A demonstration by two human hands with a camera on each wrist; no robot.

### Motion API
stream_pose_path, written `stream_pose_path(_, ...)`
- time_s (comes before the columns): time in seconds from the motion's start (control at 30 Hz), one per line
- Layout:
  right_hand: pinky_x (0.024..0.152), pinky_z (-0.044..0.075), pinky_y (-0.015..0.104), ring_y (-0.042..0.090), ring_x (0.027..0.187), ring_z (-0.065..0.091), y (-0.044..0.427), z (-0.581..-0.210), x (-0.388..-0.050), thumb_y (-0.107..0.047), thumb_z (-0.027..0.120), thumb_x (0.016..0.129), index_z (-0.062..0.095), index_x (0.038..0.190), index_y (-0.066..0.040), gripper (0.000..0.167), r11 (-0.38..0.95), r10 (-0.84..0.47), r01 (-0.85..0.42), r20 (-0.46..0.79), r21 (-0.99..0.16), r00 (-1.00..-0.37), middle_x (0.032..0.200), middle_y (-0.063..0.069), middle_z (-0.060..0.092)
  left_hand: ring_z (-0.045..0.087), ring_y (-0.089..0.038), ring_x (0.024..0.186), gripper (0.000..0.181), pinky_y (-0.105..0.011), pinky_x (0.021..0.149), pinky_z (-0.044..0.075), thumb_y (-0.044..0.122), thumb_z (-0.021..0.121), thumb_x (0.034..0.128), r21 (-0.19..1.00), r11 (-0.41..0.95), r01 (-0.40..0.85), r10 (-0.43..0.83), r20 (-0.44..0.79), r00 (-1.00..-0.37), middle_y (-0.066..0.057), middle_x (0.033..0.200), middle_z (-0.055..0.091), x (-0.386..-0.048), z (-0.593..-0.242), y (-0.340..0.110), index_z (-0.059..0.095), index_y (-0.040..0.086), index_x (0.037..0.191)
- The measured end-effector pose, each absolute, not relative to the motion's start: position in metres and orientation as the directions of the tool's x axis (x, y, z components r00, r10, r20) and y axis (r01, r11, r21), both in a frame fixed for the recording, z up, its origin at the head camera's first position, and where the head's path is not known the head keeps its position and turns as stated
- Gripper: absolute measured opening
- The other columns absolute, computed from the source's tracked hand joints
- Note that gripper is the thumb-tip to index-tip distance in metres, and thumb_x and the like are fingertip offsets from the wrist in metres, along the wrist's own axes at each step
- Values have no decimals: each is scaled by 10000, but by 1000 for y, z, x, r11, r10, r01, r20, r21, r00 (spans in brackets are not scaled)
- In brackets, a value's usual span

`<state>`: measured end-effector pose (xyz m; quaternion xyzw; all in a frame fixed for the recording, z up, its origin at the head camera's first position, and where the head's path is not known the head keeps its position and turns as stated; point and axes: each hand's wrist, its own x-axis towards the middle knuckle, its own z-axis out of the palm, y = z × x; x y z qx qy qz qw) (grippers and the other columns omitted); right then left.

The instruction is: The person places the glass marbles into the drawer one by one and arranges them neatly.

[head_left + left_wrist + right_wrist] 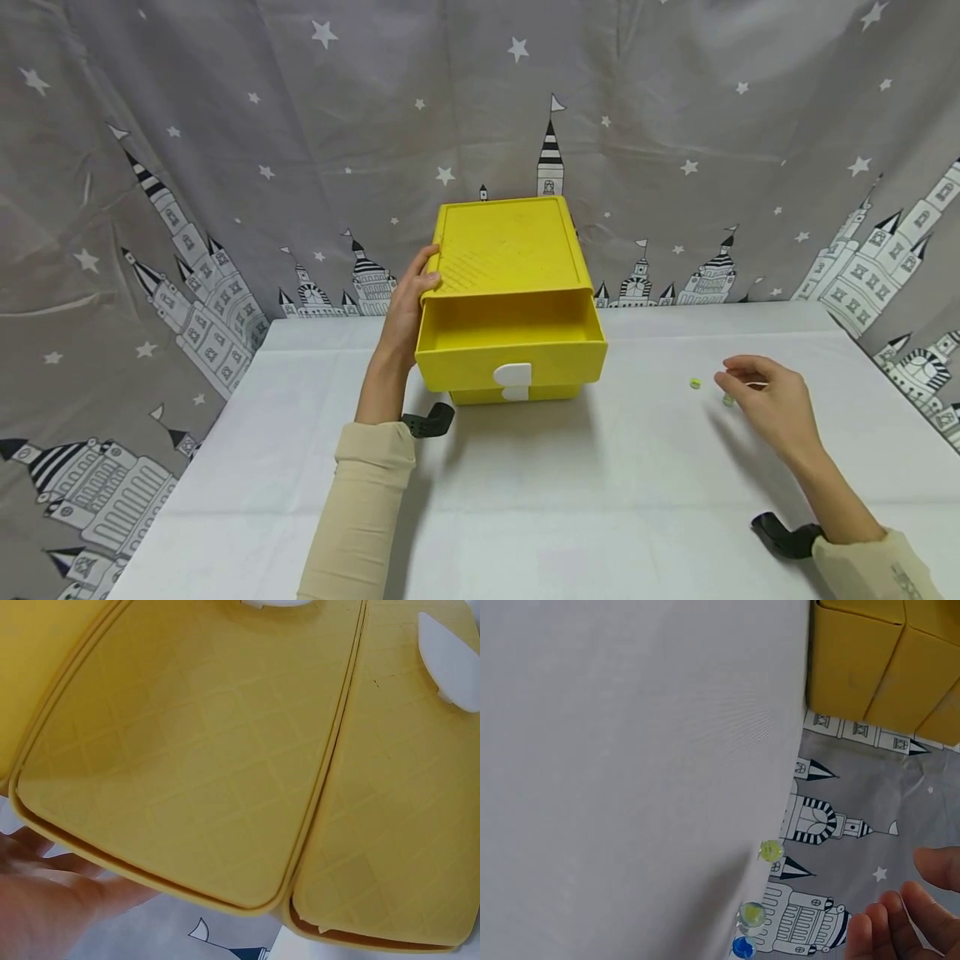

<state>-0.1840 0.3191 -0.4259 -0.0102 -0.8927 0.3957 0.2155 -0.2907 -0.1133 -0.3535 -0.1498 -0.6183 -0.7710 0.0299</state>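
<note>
A yellow drawer box [510,250] stands on the table with its top drawer [510,364] pulled out; the visible part of the drawer's inside is bare. Two closed lower drawer fronts [187,757] with white tabs [450,664] show in the left wrist view. My left hand [405,308] rests along the box's left side, thumb near the top edge. My right hand [776,408] hovers over the table at right, thumb apart from loosely bent fingers, holding nothing visible. Near it lie a yellow-green marble [771,850], a clear-and-green marble [752,914] and a blue marble [743,947].
A white cloth covers the table [637,500]. Behind it hangs a grey curtain [337,125] printed with castles and stars. Black wrist mounts [783,536] stick out from both sleeves.
</note>
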Motion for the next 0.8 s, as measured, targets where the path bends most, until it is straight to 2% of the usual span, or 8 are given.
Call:
stream_pose_path(0.1,654,411,115,-132,745,499,323,-428,-184,-149,702,895,690,1067,72,280,706,171,-135,353,-695,-920,899,147,697,496,-202,1111,561,-316,967,409,240,451,923,945,-227,235,138,270,-953,-65,1378,442,-291,-354,-113,399,178,1479)
stream_pose_path(0.27,659,401,176,-102,750,480,329,-432,-185,-149,708,889,692,1072,72,287,744,143,-108,315,-659,-938,904,155,696,498,-208,1109,559,-331,971,408,247,457,923,946,-221,237,136,270,-953,-68,1375,444,-291,-354,-114,409,186,1476)
stream_pose_path(0.33,648,397,201,-23,776,520,330,-433,-185,-149,706,890,690,1075,74,290,758,135,-100,305,-645,-943,902,151,694,498,-208,1106,559,-332,967,411,248,458,924,946,-221,237,135,270,-953,-68,1374,442,-291,-355,-114,408,188,1477)
stream_pose_path(0.43,651,396,242,174,821,590,331,-435,-186,-148,698,893,683,1074,84,295,774,125,-93,294,-627,-948,901,162,687,499,-207,1101,561,-329,960,414,248,459,924,945,-224,238,135,272,-953,-69,1369,442,-291,-355,-114,407,186,1480)
stream_pose_path(0.53,656,397,287,333,869,601,333,-438,-186,-152,686,899,676,1076,92,302,785,113,-87,280,-613,-953,907,176,682,502,-208,1094,560,-322,952,422,246,459,926,943,-230,241,138,276,-951,-70,1359,447,-291,-356,-114,406,182,1480)
stream_pose_path(0.8,639,434,360,370,857,608,340,-451,-185,-147,672,908,664,1067,110,302,799,95,-60,225,-598,-970,936,225,674,506,-201,1095,567,-323,944,418,249,465,926,941,-239,241,141,279,-950,-66,1384,439,-292,-356,-114,398,179,1485)
